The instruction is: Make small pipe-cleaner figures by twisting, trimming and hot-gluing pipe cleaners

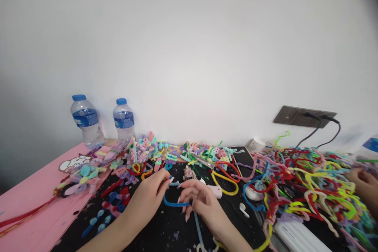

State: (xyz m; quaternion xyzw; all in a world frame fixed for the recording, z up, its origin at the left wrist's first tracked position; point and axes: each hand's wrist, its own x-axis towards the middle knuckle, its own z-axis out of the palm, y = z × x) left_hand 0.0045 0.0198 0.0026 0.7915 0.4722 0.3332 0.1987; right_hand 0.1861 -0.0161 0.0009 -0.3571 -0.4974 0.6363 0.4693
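Note:
My left hand (153, 189) is closed, thumb and fingertips pinching one end of a blue pipe cleaner (174, 204). The pipe cleaner bends round in a U below the fingers, and its other end runs to my right hand (202, 201). There the curled fingers are closed on it, partly hiding that end. A short paler blue piece shows between the two hands. Below my right hand a light blue pipe cleaner (199, 230) points down toward the front edge. Just behind that hand lie scissors (226, 193) with red and yellow handles.
Finished pipe-cleaner pieces (147, 151) crowd the back and left. A tangled heap of pipe cleaners (313, 181) fills the right, beside a white box (299, 236) and an earbud (243, 210). Two water bottles (124, 120) stand by the wall. Another person's hand (363, 183) is far right.

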